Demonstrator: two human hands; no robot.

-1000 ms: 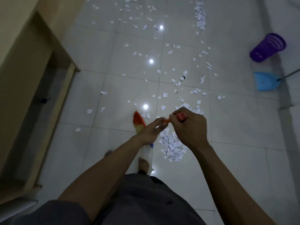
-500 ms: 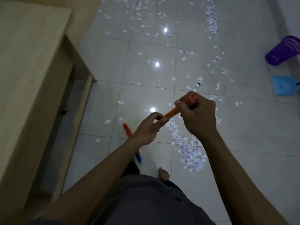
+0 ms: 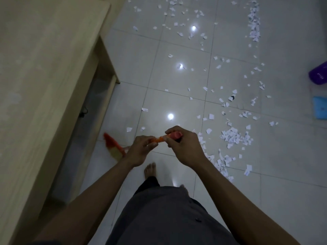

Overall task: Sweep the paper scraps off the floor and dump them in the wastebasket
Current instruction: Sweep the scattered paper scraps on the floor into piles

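Note:
Both my hands grip the orange broom handle (image 3: 160, 138): my left hand (image 3: 139, 151) lower down, my right hand (image 3: 184, 147) at the red top end. The broom's red and yellow head (image 3: 113, 146) is blurred, low at the left next to the desk's base. White paper scraps lie all over the tiled floor, with a swept pile (image 3: 231, 137) right of my right hand and a long strip (image 3: 254, 22) at the far right. The purple wastebasket (image 3: 319, 74) lies on its side at the right edge.
A beige wooden desk (image 3: 44, 85) fills the left side, its side panel reaching the floor near the broom head. A blue dustpan (image 3: 320, 110) lies below the wastebasket at the right edge. My bare foot (image 3: 150, 171) stands on the tiles under my hands.
The broom head has swung left toward the desk. My view has turned left, so the wastebasket and dustpan now sit at the right edge. Both hands keep their grip.

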